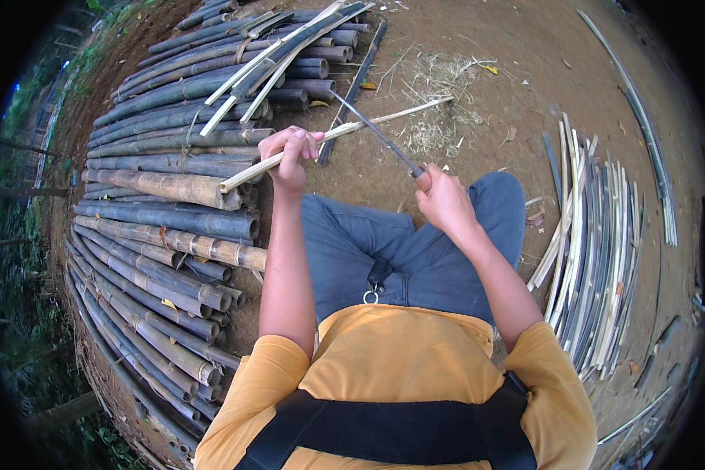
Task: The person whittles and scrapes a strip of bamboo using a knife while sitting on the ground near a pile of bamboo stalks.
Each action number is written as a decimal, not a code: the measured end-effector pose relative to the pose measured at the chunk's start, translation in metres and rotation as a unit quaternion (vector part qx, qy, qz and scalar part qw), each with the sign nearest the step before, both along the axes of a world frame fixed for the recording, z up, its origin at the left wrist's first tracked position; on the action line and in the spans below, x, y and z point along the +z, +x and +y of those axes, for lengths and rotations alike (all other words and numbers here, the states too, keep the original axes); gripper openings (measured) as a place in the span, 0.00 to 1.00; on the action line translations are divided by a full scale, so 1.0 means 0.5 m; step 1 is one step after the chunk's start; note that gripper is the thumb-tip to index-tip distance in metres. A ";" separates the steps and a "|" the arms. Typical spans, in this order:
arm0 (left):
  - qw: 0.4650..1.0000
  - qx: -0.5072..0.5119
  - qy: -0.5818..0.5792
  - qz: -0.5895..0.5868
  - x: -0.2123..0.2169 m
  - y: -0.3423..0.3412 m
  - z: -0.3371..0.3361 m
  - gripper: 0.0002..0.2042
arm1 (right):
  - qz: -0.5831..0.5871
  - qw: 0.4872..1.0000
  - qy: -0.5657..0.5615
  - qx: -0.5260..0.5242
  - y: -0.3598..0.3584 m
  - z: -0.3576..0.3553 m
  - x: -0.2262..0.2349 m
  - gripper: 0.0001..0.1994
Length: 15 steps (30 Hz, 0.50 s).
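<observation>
My left hand point(291, 157) is closed around a pale split bamboo strip point(399, 114), which slants up to the right in front of me. In my right hand point(445, 202) is the wooden handle of a long, thin knife point(388, 142). Its blade points up and left and crosses the strip just right of my left hand; whether the edge touches the strip, I cannot tell. Thin pale shavings point(446, 117) lie on the dirt beyond the strip's far end. A dark bamboo slat point(362, 78) lies on the ground behind the blade.
Stacked bamboo poles point(172, 188) fill the left side, with split bamboo pieces point(278, 59) resting across the top. To my right lies a bundle of cut strips point(595, 251). A long bamboo length point(642, 117) lies farther right on the dirt ground. My legs are folded beneath my hands.
</observation>
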<state>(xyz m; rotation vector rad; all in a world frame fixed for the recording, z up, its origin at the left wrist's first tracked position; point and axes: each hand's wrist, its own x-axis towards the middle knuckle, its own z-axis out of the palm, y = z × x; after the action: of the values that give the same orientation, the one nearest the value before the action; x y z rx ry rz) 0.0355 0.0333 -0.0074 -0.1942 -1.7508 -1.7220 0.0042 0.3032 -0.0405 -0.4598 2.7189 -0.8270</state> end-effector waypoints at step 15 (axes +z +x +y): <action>0.999 0.000 0.036 -0.015 -0.033 -0.003 -0.046 0.15 | -0.021 0.998 0.008 0.052 -0.063 0.016 0.015 0.08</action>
<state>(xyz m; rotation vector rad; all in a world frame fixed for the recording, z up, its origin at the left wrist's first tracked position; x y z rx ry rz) 0.0339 0.0101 -0.0242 -0.1369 -1.7064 -1.7945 -0.0273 0.3111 -0.0329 -0.5688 2.6352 -0.7783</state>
